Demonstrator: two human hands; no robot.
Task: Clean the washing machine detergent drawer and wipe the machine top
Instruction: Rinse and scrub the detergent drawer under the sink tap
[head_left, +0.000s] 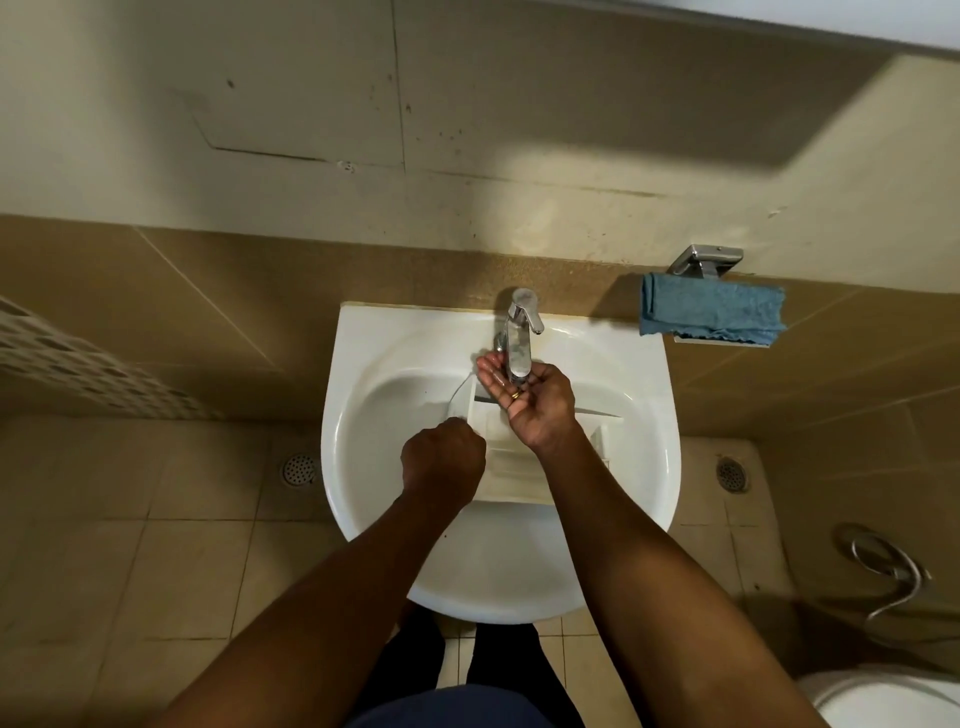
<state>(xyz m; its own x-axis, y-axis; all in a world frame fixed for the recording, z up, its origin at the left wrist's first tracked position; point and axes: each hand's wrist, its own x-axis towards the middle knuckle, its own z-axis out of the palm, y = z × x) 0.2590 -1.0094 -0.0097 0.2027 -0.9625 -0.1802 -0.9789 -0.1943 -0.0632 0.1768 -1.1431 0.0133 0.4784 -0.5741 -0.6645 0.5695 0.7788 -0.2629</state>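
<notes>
**Holding the drawer in the basin, one hand under the tap**

Watching through the head camera, I look straight down on a white sink (652, 415) fixed to a tan tiled wall. The detergent drawer (511, 473) lies inside the bowl, pale plastic with its compartments facing up. Its far end is below the tap (519, 338) and its near end points toward the person.

The left hand (444, 457) sits at the drawer's left edge. Its knuckles face up and its fingers are curled down over that edge, so I read it as gripping the drawer, though the fingertips are hidden from me.

The right hand (535, 405) is raised above the drawer's far end. It is turned palm up and cupped directly under the spout, with the fingers loosely bent and nothing held in them. A ring (515, 395) shows on one finger and the palm looks wet. I cannot tell whether water is running.

A blue cloth (711, 314) is draped over a small shelf on the wall to the right of the sink, under a metal bracket (706, 260). On the floor I see a drain (298, 469) left of the basin, a hose (893, 571) at the right and the edge of a toilet (893, 696) in the bottom right corner.
</notes>
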